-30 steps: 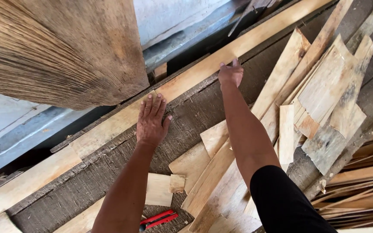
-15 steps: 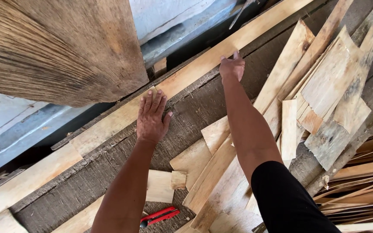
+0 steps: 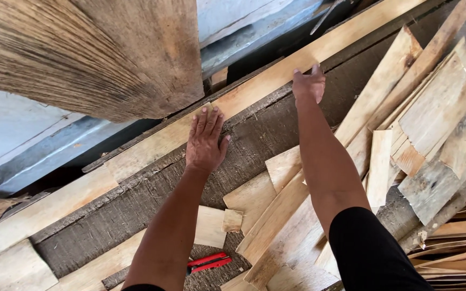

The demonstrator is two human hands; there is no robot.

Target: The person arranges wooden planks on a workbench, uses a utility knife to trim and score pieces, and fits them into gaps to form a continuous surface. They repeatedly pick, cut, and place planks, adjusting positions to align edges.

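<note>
Now both hands lie flat, fingers apart, on a long pale veneer strip [image 3: 254,89] running diagonally across the frame. Left hand [image 3: 206,143] presses mid-frame; right hand [image 3: 308,86] sits upper right, gripping nothing.

Long pale veneer strip [image 3: 276,81] (thin, flat) lies diagonally across the bench.

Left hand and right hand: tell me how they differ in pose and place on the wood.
The left hand lies flat, fingers spread, on the long pale wooden veneer strip; the right hand reaches farther along the same strip, fingers closer together. The left hand sits below the big rough grey-brown veneer roll; the right hand is clear of it, nearer the loose pale veneer sheets. Both press palm-down, with no grip closed on anything.
</note>
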